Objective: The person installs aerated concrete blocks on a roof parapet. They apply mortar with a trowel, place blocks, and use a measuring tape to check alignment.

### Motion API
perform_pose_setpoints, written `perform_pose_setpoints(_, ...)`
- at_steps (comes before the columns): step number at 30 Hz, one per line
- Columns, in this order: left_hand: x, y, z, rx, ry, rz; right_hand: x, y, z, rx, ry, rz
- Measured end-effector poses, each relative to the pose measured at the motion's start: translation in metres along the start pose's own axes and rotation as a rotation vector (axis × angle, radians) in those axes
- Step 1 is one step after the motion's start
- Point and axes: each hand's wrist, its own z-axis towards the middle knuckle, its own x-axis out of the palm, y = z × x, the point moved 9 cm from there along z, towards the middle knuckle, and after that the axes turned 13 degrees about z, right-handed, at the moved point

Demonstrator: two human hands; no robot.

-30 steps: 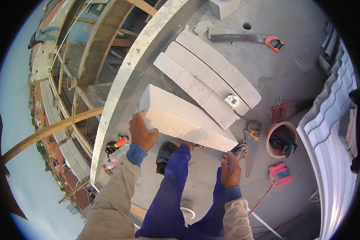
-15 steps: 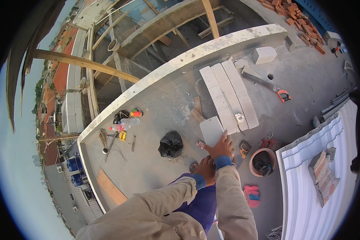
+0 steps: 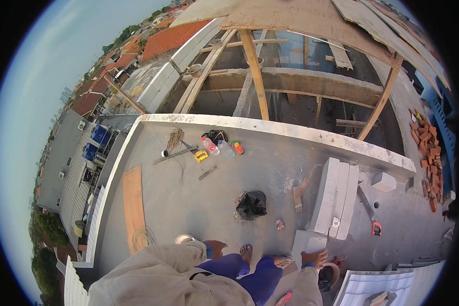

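Observation:
My left hand [image 3: 217, 249] is low in the head view, beside my purple trousers [image 3: 265, 275], its fingers too unclear to read. My right hand [image 3: 315, 259] hangs open to the right, over or beside a pale block [image 3: 307, 242]; I cannot tell whether it touches it. Just above, three long white blocks [image 3: 327, 196] lie side by side, with a tape measure [image 3: 335, 223] on them. An orange-handled saw [image 3: 376, 228] lies to their right. My bare feet stand on the grey concrete floor.
A low wall [image 3: 280, 127] borders open framing with timber posts [image 3: 255, 76]. Bottles [image 3: 211, 147], tools, a plank [image 3: 133, 209], a black bag [image 3: 251, 205] and wire lie around. Red bricks [image 3: 428, 158] are piled right; corrugated sheets [image 3: 372, 285] lie lower right; rooftops stretch left.
My view has swung up over the wall and rooftops. My hands, earlier at the large block and then close together, are now apart, low on either side of my legs.

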Motion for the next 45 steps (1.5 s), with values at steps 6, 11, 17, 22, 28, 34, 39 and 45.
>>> perform_pose_setpoints(6, 0.155, 0.251, -0.272, -0.854, 0.206, -0.146, 0.028, 0.026, -0.003, 0.027, 0.082, -0.162)
perform_pose_setpoints(11, 0.316, 0.216, -0.381, -0.830, 0.692, -0.185, 0.020, 0.028, -0.011, 0.072, 0.119, -0.260)
perform_pose_setpoints(17, 0.429, 0.073, -0.364, -0.507, 0.757, -0.520, 0.005, 0.044, -0.057, 0.012, 0.064, -0.286)
perform_pose_setpoints(22, 0.470, 0.036, -0.303, -0.252, 0.640, -0.694, -0.020, 0.087, -0.113, -0.026, 0.021, -0.382)
perform_pose_setpoints(28, 0.473, 0.270, -0.211, -0.746, 0.308, -1.672, -0.020, 0.187, -0.234, -0.027, 0.077, -0.351)
perform_pose_setpoints(34, 0.227, 0.662, -0.155, -0.947, -0.480, -1.061, 0.015, 0.291, -0.333, -0.148, 0.072, -0.311)
perform_pose_setpoints(39, -0.052, 0.855, -0.140, -0.787, -0.797, -0.863, 0.051, 0.376, -0.377, -0.165, 0.057, -0.265)
perform_pose_setpoints(45, -0.240, 0.902, -0.122, -0.510, -0.793, -0.765, 0.091, 0.506, -0.396, -0.153, 0.046, -0.207)
